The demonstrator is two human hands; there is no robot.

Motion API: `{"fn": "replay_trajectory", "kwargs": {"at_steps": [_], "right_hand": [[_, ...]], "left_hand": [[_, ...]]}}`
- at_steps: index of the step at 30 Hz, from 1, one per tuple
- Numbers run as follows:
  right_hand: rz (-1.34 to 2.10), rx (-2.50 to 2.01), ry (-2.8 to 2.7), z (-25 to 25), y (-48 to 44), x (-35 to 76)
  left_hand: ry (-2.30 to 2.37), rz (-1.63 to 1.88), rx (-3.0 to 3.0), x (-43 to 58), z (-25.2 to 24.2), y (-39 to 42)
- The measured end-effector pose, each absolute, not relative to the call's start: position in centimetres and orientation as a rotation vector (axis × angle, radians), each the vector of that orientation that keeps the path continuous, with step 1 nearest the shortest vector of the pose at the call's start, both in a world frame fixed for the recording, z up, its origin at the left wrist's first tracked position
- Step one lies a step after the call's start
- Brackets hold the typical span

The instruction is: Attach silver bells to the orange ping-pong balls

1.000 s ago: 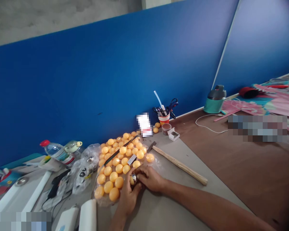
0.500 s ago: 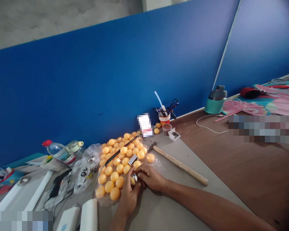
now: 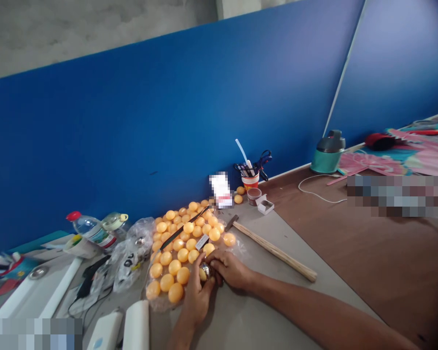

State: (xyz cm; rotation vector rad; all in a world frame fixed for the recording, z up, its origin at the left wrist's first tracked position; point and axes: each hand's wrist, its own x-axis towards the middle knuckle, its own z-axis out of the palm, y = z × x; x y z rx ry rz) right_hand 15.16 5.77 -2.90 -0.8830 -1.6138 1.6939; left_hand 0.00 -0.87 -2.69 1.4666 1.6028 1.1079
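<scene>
Very little has moved over the last second. Both hands have stayed at the near edge of the bag of balls [image 3: 184, 253]. The left hand [image 3: 196, 297] has only crept a touch higher around what they share, and the right hand [image 3: 232, 270] has kept its place. So the fiddling between the fingertips is still going on in the same spot, and nothing has been lifted or set aside.

What they share is a shiny metal piece [image 3: 204, 271], small and roundish, with a bright glint. It sits right where the two hands meet, against the bag and low over the grey tabletop [image 3: 262, 316]. The left grip curls up around it from below and the right grip pinches it narrowly from the side. I cannot make out just which fingers touch it.

The bag is thin clear plastic, crinkled, and packed with smooth matte orange balls. A dark strap and a small label lie across them. Just beside the right hand lies a hammer [image 3: 275, 251] with a pale, rough wooden handle and a dark steel head. It is untouched. Off to the left there is a clear water bottle [image 3: 91, 229] with a red cap, lying among more crumpled plastic. A paper cup of pens [image 3: 250, 179] stands against the blue felt partition [image 3: 149, 126].
</scene>
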Motion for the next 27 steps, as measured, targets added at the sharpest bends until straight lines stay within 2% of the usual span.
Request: {"fn": "replay_trajectory", "kwargs": {"at_steps": [14,24,27], "right_hand": [[1.720,-0.882,-1.623,-3.4,6.3,15.0],[1.650,-0.936,-1.656,-3.0,5.9,15.3],[1.533,-0.877,-1.751,-2.6,5.7,15.7]], "left_hand": [[1.578,1.116,1.525,-0.3,-3.6,-0.9],[1.611,1.163,1.490,0.0,-3.0,-0.9],[1.619,1.200,1.479,-0.2,-3.2,-0.8]]}}
